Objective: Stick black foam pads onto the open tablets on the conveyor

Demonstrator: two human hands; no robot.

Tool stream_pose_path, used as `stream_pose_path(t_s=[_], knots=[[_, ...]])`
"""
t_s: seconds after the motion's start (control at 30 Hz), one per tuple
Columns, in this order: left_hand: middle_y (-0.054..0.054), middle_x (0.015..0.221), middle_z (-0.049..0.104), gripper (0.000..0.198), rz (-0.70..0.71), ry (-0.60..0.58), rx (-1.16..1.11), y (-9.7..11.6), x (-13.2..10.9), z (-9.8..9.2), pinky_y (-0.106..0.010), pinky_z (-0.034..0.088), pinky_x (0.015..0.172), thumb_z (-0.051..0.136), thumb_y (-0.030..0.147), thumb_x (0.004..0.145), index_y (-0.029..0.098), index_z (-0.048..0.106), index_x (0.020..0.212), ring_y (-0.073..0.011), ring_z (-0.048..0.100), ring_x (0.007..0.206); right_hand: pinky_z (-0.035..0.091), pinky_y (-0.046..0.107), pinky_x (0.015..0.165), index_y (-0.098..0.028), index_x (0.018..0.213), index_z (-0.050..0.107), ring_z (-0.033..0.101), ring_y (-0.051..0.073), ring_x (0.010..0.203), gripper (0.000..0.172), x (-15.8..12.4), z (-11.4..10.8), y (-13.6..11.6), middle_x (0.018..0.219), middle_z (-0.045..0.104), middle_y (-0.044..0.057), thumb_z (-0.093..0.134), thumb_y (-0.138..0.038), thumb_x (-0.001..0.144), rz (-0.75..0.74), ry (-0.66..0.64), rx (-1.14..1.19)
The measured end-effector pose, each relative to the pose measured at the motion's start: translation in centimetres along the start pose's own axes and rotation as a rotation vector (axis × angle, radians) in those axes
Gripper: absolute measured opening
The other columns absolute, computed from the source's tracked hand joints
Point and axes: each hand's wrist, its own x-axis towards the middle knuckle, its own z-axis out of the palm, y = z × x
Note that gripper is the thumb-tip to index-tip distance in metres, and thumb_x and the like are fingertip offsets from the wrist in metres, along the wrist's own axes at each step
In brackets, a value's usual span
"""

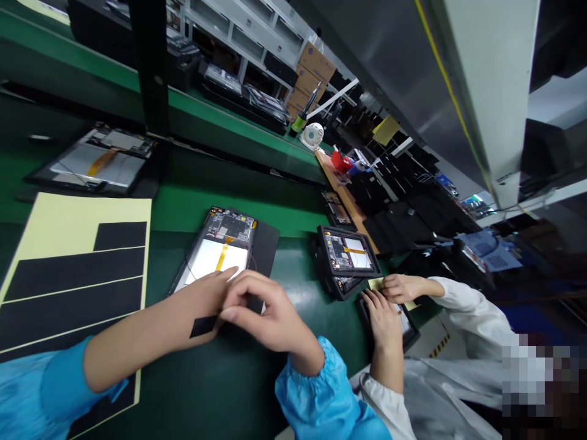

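My left hand [217, 290] reaches over the lower part of an opened tablet [232, 226], which has a bare circuit board, a white battery and an orange ribbon strip. Most of its fingers are hidden behind my right hand [266, 305]. The thumb and forefinger of the right hand are closed at one end of a small black adhesive strip [203, 327]. That strip lies against the side of my left wrist; whether it sticks there I cannot tell. A dark flap [266, 244] juts out under the tablet's right side.
On the left lies a yellow backing sheet [92, 211] with black adhesive strips. Behind it is another opened tablet [98, 162]. Stacked framed tablets [348, 253] stand right of centre. A co-worker's hands [387, 305] work on a device at the right. A shelf ledge [220, 143] runs behind.
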Motion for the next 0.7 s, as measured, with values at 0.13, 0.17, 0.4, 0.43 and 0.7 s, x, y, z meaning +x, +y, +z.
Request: stream_pose_path(t_s=[0.13,0.17,0.4,0.43,0.7], knots=[[-0.018,0.148,0.058,0.040,0.086,0.108,0.197,2.1,-1.1,0.5,-0.051,0.046,0.121,0.045,0.024,0.105,0.014,0.066,0.138,-0.0375,0.051,0.143,0.059,0.027,0.081,-0.026,0.099,0.072,0.069,0.018,0.095,0.024,-2.3,-1.7,1.6,0.101,0.071,0.003,0.082,-0.047,0.095,0.067,0.445,0.269],[-0.017,0.152,0.056,0.043,0.084,0.145,0.220,2.2,-1.4,0.3,-0.050,0.046,0.122,0.041,0.026,0.109,0.014,0.063,0.143,-0.0365,0.050,0.146,0.060,0.029,0.087,-0.027,0.110,0.073,0.071,0.020,0.107,0.030,-3.0,-1.9,2.4,0.112,0.072,0.005,0.082,-0.051,0.094,0.102,0.543,0.289],[-0.025,0.165,0.040,0.072,-0.316,0.338,0.357,-4.2,-3.8,-0.3,-0.061,0.051,0.119,0.026,0.054,0.116,0.005,0.029,0.169,-0.0454,0.043,0.152,0.037,0.058,0.131,-0.031,0.170,0.026,0.044,0.033,0.161,0.105,-6.9,1.0,8.1,0.171,0.046,0.019,0.081,-0.065,0.087,0.422,0.774,0.179],[-0.025,0.164,0.042,0.073,-0.323,0.346,0.367,-4.7,-4.3,0.2,-0.060,0.053,0.116,0.024,0.055,0.116,0.006,0.028,0.169,-0.0447,0.045,0.151,0.037,0.058,0.131,-0.030,0.172,0.021,0.044,0.033,0.162,0.109,-7.1,1.4,8.3,0.170,0.047,0.020,0.080,-0.064,0.087,0.424,0.757,0.200],[-0.024,0.120,0.063,0.061,-0.235,0.180,0.551,2.3,-7.2,-1.0,-0.062,0.052,0.100,0.028,0.039,0.114,0.010,0.042,0.165,-0.0446,0.061,0.114,0.056,0.050,0.113,-0.030,0.173,0.025,0.063,0.032,0.144,0.097,-9.3,1.6,7.3,0.150,0.068,0.016,0.079,-0.047,0.093,0.422,0.699,0.127]])
